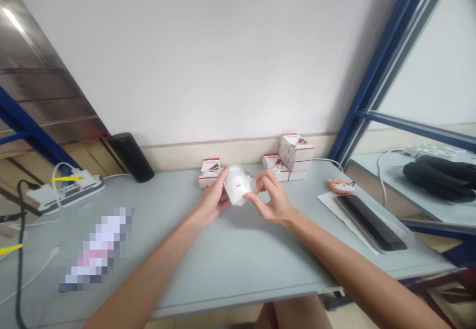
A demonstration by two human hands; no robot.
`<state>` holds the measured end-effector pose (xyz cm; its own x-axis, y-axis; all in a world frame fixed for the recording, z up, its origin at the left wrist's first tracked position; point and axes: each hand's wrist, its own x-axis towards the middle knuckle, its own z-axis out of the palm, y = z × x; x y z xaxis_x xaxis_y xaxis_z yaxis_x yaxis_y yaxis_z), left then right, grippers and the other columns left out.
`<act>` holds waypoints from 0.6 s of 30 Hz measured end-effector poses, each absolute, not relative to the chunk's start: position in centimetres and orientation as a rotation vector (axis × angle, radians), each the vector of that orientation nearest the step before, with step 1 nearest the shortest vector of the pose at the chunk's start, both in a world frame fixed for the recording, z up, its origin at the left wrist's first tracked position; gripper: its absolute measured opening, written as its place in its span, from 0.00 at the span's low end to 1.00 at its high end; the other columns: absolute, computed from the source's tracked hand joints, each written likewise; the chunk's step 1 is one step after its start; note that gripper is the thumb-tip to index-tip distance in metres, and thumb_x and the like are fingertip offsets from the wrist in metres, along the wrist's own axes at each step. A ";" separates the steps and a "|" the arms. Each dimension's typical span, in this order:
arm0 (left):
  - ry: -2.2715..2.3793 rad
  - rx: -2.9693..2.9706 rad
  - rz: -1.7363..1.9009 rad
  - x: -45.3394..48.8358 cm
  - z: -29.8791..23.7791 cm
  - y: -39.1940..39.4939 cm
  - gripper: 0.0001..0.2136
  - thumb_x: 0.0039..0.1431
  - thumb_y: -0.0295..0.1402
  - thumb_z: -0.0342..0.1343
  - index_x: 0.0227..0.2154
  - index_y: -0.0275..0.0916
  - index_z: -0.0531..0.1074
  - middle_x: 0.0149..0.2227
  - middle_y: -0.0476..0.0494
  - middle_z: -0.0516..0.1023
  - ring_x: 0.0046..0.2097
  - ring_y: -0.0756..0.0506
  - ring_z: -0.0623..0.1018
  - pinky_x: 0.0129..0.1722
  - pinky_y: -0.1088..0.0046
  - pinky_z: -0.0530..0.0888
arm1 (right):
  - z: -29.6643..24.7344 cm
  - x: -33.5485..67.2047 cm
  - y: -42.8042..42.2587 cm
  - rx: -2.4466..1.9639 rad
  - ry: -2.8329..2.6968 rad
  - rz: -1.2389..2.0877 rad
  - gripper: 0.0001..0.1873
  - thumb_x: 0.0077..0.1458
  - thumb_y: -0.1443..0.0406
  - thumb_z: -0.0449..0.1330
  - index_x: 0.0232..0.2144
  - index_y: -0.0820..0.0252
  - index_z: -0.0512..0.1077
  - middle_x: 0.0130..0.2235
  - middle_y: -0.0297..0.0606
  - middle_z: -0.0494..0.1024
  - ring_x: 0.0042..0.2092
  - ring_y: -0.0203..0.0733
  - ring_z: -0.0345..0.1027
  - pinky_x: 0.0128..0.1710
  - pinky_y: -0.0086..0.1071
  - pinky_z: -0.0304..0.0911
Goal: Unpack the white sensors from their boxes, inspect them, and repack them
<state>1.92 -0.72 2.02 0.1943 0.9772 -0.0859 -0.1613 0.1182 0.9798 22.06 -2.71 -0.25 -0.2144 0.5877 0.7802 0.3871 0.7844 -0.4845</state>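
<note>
A small white cylindrical object [237, 184] in a clear plastic wrap is held above the pale grey table [238, 254]. My left hand [212, 201] is wrapped round its left side. My right hand [270, 197] pinches the wrap at its lower right edge with thumb and fingers. Just behind the hands, a white and red box [209, 171] lies on the table.
A stack of white and red boxes [292, 158] stands by the wall. A black cylinder [131, 156] and a power strip [65, 187] with cables are at the left. To the right are an orange figure [341, 186], a dark flat device [370, 222] on paper, and a blue frame [375, 71].
</note>
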 end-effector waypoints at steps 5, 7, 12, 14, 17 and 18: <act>1.074 1.070 0.925 1.1 2.5 -0.5 0.26 0.58 0.58 0.61 0.45 0.40 0.79 0.37 0.43 0.83 0.35 0.44 0.80 0.30 0.75 0.72 | 0.3 22.0 -2.5 -0.765 -1.926 0.314 0.51 0.43 0.45 0.77 0.61 0.49 0.56 0.63 0.53 0.59 0.56 0.55 0.67 0.50 0.48 0.72; 1.108 1.169 0.858 1.0 2.9 -0.9 0.26 0.59 0.58 0.61 0.47 0.40 0.80 0.40 0.40 0.83 0.39 0.42 0.80 0.32 0.73 0.73 | 0.7 21.9 -2.7 -0.788 -2.039 0.343 0.61 0.43 0.44 0.76 0.69 0.46 0.48 0.72 0.54 0.44 0.66 0.61 0.59 0.59 0.53 0.67; 1.025 1.306 0.837 1.1 3.7 -1.8 0.26 0.61 0.55 0.61 0.52 0.39 0.78 0.44 0.40 0.81 0.44 0.41 0.79 0.39 0.71 0.73 | 1.2 22.3 -2.7 -0.873 -2.190 0.341 0.60 0.48 0.45 0.74 0.72 0.43 0.46 0.73 0.50 0.49 0.72 0.64 0.49 0.68 0.60 0.57; 0.969 1.348 0.847 1.2 3.7 -1.6 0.26 0.62 0.54 0.60 0.52 0.39 0.78 0.42 0.41 0.80 0.42 0.43 0.78 0.39 0.71 0.73 | 1.0 22.6 -2.3 -0.925 -2.163 0.368 0.59 0.47 0.47 0.75 0.72 0.44 0.48 0.71 0.50 0.52 0.69 0.62 0.56 0.65 0.57 0.63; 1.014 1.476 1.004 0.9 3.2 -0.6 0.26 0.65 0.55 0.54 0.53 0.40 0.76 0.38 0.42 0.78 0.38 0.45 0.76 0.37 0.70 0.72 | 0.7 22.9 -1.5 -1.012 -2.005 0.307 0.56 0.45 0.50 0.76 0.70 0.45 0.53 0.67 0.50 0.51 0.66 0.61 0.61 0.60 0.53 0.69; 1.084 1.580 1.083 0.7 2.9 -0.2 0.26 0.66 0.55 0.53 0.54 0.40 0.76 0.38 0.42 0.77 0.39 0.44 0.76 0.38 0.69 0.73 | 0.6 23.0 -1.2 -1.037 -1.935 0.257 0.54 0.46 0.52 0.76 0.69 0.45 0.55 0.67 0.50 0.50 0.66 0.61 0.61 0.60 0.52 0.69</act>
